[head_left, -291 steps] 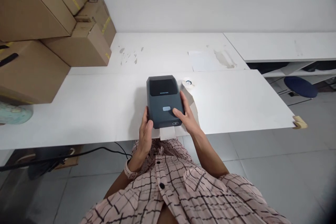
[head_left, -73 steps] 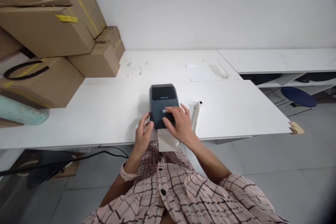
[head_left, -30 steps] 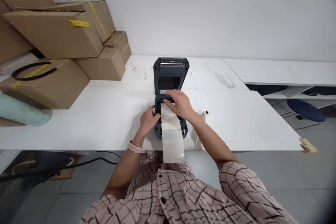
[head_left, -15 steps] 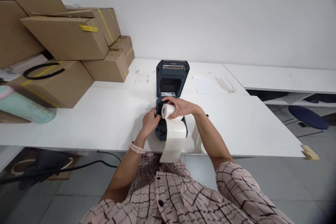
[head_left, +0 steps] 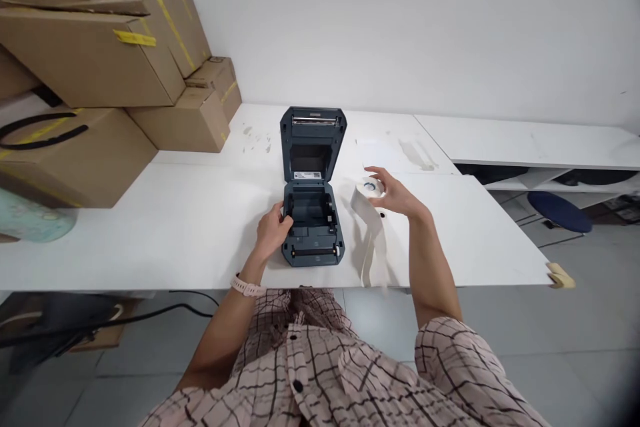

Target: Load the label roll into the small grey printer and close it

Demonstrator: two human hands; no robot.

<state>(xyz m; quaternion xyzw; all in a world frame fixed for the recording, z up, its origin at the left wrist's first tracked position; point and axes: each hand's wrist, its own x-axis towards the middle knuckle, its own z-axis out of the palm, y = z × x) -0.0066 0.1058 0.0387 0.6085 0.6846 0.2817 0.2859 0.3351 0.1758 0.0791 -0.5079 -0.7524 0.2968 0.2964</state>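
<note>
The dark grey label printer [head_left: 313, 217] sits on the white table with its lid [head_left: 313, 140] raised and its roll bay bare. Gripping the printer's left wall is my left hand [head_left: 273, 232], its thumb over the inner edge. To the right of the printer, my right hand [head_left: 397, 195] has its fingers and thumb curved around a white label roll [head_left: 361, 199]. The roll stands on end, its core facing up. A loose strip of labels [head_left: 375, 247] trails from it toward the table's front edge.
Stacked cardboard boxes [head_left: 100, 60] with yellow tape stand at the left. A mint-green bottle [head_left: 37, 217] lies before them. The white table [head_left: 200, 233] runs along the wall. A dark blue stool [head_left: 559, 211] is at the far right. A black cable [head_left: 145, 315] hangs below the table.
My right hand has carried the label roll out of the printer to the right and turned it on end. My left hand stays at the printer's left side. The view has shifted right.
</note>
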